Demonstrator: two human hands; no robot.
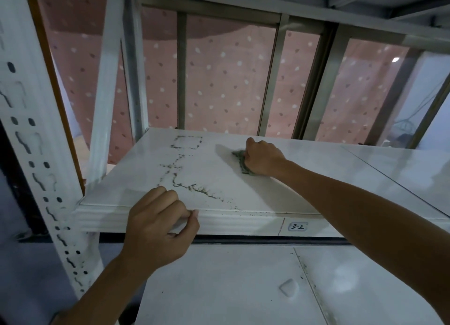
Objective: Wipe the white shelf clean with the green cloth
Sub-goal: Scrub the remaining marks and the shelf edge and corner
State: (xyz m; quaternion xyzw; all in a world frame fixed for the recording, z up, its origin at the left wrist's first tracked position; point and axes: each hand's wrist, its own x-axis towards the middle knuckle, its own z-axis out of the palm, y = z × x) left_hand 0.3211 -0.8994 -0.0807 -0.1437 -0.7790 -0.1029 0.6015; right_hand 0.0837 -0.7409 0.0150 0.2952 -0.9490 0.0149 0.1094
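Cloth mostly hidden under the right hand, fist closed on it; left hand pinches the shelf edge.
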